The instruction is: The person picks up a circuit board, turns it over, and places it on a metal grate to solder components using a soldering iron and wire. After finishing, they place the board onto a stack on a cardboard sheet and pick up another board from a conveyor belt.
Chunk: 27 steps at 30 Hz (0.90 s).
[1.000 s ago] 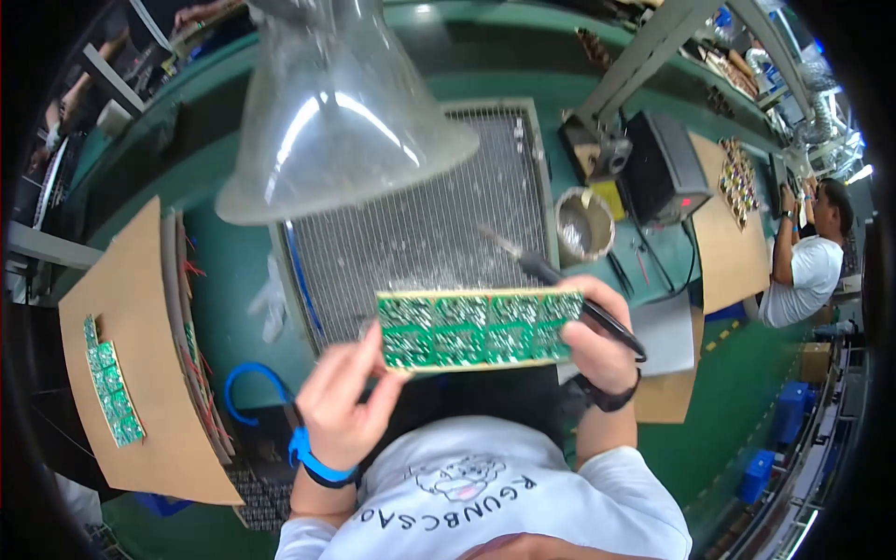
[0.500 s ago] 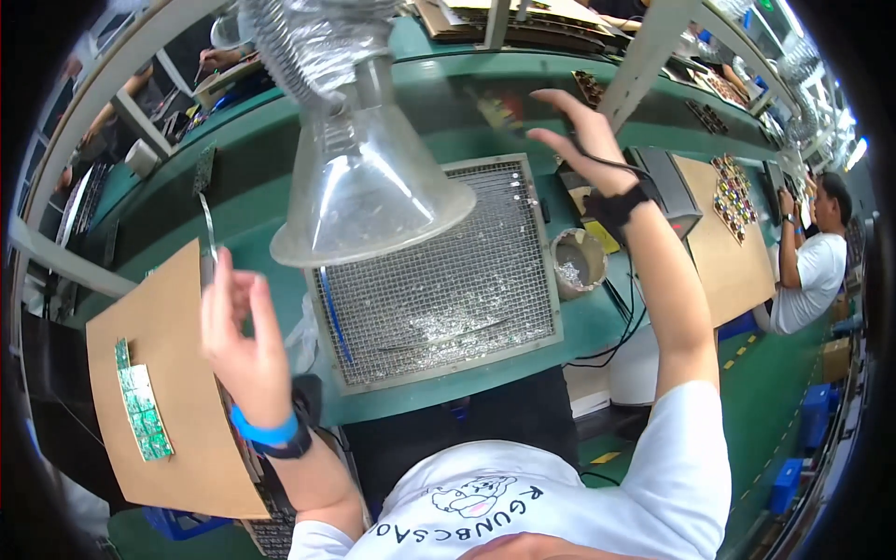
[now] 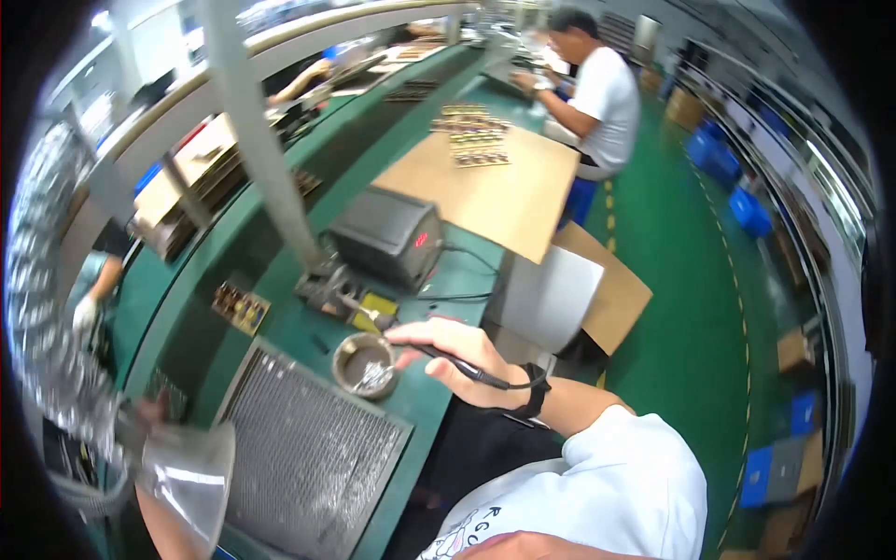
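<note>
My right hand (image 3: 462,359) is closed around a soldering iron (image 3: 476,371), whose black cable trails over my wrist. The hand hovers at the right rim of a round pot (image 3: 341,366) holding shiny silvery bits. Just behind it is an iron stand (image 3: 322,287) with a yellow part. My left hand (image 3: 157,417) is smeared by motion beside the clear funnel hood (image 3: 191,481); its forearm shows partly through the hood, and its fingers cannot be made out. A small circuit board (image 3: 241,308) lies on the green bench, beyond the metal mesh panel (image 3: 308,457).
A black soldering station (image 3: 387,233) with a red display stands behind the iron stand. Cardboard (image 3: 495,191) bearing several populated boards lies farther along. A co-worker (image 3: 597,93) in white sits at the far end. A metal post (image 3: 257,140) and a silver duct (image 3: 56,271) rise at left.
My view has swung to the right. My right hand has come from above the far side of the mesh to the pot. My left hand is now beside the hood, away from the cardboard.
</note>
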Motion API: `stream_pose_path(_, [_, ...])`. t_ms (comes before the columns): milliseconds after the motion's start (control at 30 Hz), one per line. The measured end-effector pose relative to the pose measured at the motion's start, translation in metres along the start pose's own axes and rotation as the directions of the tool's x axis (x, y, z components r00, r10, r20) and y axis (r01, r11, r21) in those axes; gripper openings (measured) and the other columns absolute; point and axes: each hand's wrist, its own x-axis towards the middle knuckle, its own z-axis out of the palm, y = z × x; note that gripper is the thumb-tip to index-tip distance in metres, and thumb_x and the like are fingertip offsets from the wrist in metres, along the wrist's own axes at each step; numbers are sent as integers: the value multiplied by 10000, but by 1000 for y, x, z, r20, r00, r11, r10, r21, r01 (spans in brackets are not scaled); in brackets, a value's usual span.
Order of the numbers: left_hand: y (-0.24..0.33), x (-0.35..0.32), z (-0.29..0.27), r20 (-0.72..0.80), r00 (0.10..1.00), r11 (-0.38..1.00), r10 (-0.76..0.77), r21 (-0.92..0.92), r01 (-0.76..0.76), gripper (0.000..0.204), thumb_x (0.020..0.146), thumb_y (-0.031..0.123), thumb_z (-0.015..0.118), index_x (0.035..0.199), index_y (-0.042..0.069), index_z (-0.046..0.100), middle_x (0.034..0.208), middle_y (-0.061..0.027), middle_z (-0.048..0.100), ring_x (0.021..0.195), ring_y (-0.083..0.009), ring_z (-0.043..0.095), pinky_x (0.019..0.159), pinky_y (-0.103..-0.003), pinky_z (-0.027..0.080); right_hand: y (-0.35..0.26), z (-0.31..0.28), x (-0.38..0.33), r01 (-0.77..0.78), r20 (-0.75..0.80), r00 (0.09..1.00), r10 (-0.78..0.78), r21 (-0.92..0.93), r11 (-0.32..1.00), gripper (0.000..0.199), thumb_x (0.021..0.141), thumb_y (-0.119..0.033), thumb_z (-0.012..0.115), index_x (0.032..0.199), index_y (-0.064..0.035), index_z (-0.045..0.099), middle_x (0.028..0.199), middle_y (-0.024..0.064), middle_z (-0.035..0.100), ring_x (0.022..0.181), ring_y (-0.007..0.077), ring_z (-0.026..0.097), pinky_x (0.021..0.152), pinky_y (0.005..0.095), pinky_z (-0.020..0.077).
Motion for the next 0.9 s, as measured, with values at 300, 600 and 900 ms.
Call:
stream_pose_path(300, [115,139,159,127,956,949,266,-210,-236,226,825,165,629,969,-1,681,968,-240,682,901,-388,662,785,-432,537,6,-40,-30,-120,-53,992,117,-56,991,550,1007,-495,419,1190,-19,625,940,93,699,866,221,634,820,336,485])
stream_pose_path(600, [105,23,46,130,955,953,-265,183,240,186,793,133,639,917,6,694,954,-241,683,904,-376,670,788,-445,542,25,2,-4,-80,-62,995,82,32,996,600,1013,-509,379,1172,25,601,912,118,712,835,194,659,839,335,486])
stream_pose_path(900, [260,-159,-197,-598,402,68,-694,501,863,590,655,45,685,1190,-130,510,1009,-244,637,945,-356,639,808,-419,552,77,30,20,93,13,993,-114,487,868,791,940,-648,397,1382,8,385,960,173,642,885,244,606,924,400,439])
